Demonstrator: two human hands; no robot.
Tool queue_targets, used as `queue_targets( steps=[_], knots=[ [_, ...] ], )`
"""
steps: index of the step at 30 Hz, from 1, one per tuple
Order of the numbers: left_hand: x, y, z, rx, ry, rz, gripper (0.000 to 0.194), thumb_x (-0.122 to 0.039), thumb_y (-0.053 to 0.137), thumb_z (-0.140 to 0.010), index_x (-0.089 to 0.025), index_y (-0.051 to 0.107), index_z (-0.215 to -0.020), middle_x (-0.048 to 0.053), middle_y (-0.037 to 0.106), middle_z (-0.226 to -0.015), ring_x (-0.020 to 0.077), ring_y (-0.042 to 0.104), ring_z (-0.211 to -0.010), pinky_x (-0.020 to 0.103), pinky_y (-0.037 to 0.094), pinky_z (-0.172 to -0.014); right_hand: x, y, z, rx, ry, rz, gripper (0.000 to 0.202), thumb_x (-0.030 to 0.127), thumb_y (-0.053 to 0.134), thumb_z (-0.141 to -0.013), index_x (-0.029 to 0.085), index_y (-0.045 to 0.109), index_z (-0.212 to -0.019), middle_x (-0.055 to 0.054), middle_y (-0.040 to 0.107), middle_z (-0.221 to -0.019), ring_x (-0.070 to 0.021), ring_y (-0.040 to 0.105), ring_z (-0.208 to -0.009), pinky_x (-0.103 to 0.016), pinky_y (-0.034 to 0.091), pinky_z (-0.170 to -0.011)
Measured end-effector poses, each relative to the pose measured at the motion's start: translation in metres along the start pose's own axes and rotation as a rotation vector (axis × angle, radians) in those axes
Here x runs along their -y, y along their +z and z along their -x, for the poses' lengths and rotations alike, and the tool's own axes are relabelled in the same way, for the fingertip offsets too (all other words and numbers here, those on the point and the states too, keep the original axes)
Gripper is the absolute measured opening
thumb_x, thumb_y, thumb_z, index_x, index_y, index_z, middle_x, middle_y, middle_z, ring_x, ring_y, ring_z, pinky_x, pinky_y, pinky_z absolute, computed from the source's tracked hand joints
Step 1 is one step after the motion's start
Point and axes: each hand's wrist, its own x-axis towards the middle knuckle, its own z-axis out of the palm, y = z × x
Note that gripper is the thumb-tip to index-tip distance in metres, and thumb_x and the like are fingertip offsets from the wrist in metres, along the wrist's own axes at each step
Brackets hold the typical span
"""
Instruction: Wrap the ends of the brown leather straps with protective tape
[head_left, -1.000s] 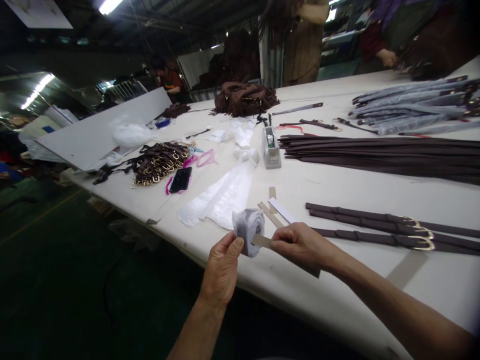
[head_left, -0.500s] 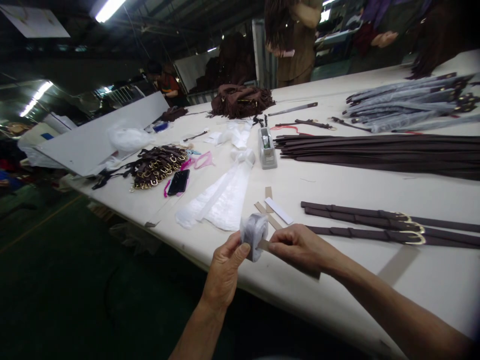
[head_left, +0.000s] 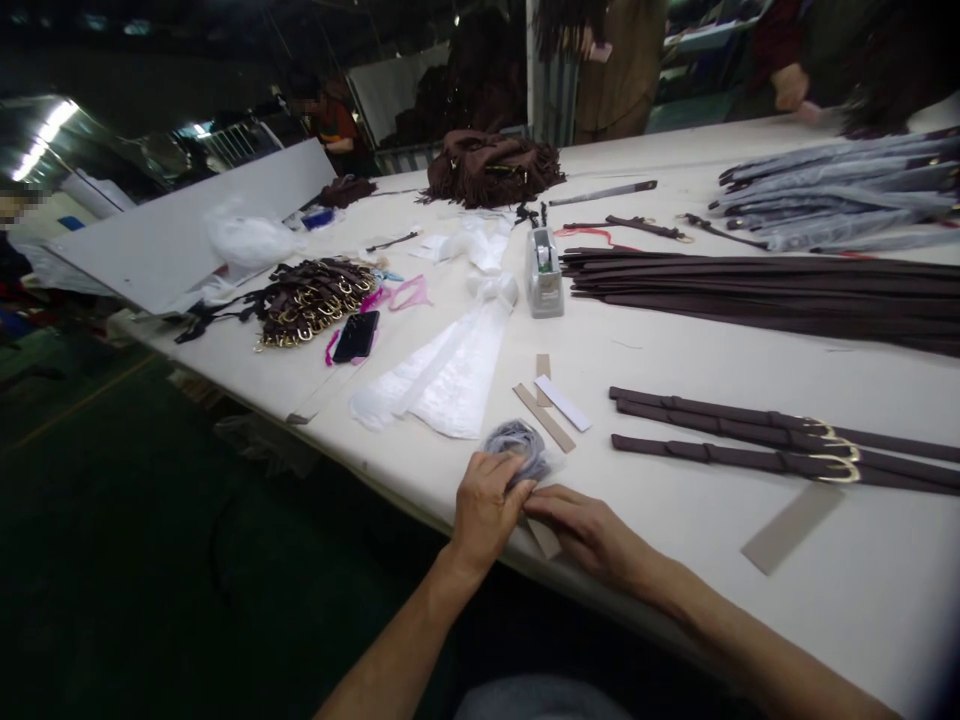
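At the table's front edge my left hand is closed on a coiled roll wrapped in clear plastic. My right hand meets it, its fingers pinched on a tan card strip that hangs below the fingertips. Just beyond the roll lie a white strip and a tan strip. Dark brown belts with gold buckles rest to the right, near a wider tan strip.
A tape dispenser, white wrapping, a phone and a pile of buckled straps lie farther back. Long brown straps and wrapped straps are at the right. People stand beyond the table.
The roll has tipped from upright to coil side up, and my left hand has shifted over it. My right hand has moved slightly left and down, with the strip now pointing downward.
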Motion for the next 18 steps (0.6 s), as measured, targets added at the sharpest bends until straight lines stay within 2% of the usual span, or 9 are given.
queue_targets(
  steps=[2,4,7,10,13,16,18],
  knots=[
    [0.001,0.004,-0.002,0.031,0.040,-0.036,0.023,-0.025,0.057,-0.081,-0.017,0.062,-0.102,0.007,0.065,-0.100,0.0232,0.052,-0.094,0.038,0.047,-0.083,-0.008,0.001,0.002,-0.024,-0.055,0.090,0.040,0.004,0.040,-0.081,0.020,0.055,-0.114,-0.009,0.061,-0.105,-0.0159,0.059,-0.095,-0.027,0.050,-0.081],
    [0.001,0.006,-0.003,0.055,0.070,-0.072,0.023,-0.025,0.056,-0.082,-0.017,0.061,-0.102,0.007,0.065,-0.098,0.0234,0.053,-0.091,0.038,0.047,-0.080,-0.012,0.001,0.000,-0.123,-0.077,0.197,0.035,0.006,0.040,-0.083,0.021,0.057,-0.110,-0.009,0.062,-0.098,-0.0155,0.061,-0.087,-0.026,0.051,-0.074],
    [0.001,0.010,-0.003,0.083,0.093,-0.149,0.021,-0.021,0.052,-0.083,-0.016,0.062,-0.101,0.008,0.065,-0.093,0.0238,0.054,-0.085,0.039,0.048,-0.075,-0.016,0.000,-0.005,-0.247,-0.046,0.321,0.028,0.008,0.040,-0.085,0.020,0.060,-0.101,-0.012,0.057,-0.109,-0.0167,0.061,-0.089,-0.028,0.052,-0.074],
    [0.000,0.010,-0.004,0.138,0.078,-0.199,0.022,-0.013,0.050,-0.081,-0.017,0.062,-0.098,0.008,0.064,-0.087,0.0249,0.055,-0.082,0.039,0.047,-0.072,-0.021,-0.003,-0.010,-0.208,-0.021,0.318,0.025,0.009,0.041,-0.086,0.020,0.058,-0.100,-0.012,0.057,-0.113,-0.0178,0.060,-0.096,-0.028,0.051,-0.080],
    [0.001,0.000,-0.007,0.205,0.059,-0.049,0.033,-0.010,0.051,-0.077,-0.018,0.055,-0.109,0.007,0.065,-0.094,0.0237,0.057,-0.089,0.036,0.047,-0.078,-0.025,-0.007,-0.014,-0.173,-0.002,0.296,0.025,0.011,0.042,-0.086,0.020,0.056,-0.105,-0.009,0.063,-0.102,-0.0167,0.062,-0.091,-0.026,0.051,-0.075],
    [0.003,-0.012,-0.013,0.257,-0.055,0.163,0.040,-0.014,0.049,-0.080,-0.018,0.042,-0.120,0.005,0.065,-0.100,0.0189,0.060,-0.092,0.029,0.047,-0.078,-0.027,-0.011,-0.017,-0.118,0.033,0.314,0.022,0.013,0.043,-0.086,0.019,0.058,-0.101,-0.008,0.063,-0.092,-0.0154,0.062,-0.078,-0.024,0.050,-0.067],
    [0.004,-0.016,-0.017,0.280,-0.170,0.189,0.030,-0.019,0.047,-0.083,-0.019,0.046,-0.113,0.003,0.067,-0.090,0.0174,0.063,-0.082,0.026,0.046,-0.071,-0.025,-0.013,-0.020,-0.077,0.059,0.325,0.019,0.014,0.043,-0.087,0.018,0.060,-0.095,-0.007,0.062,-0.086,-0.0142,0.061,-0.072,-0.023,0.048,-0.063]
  ],
)
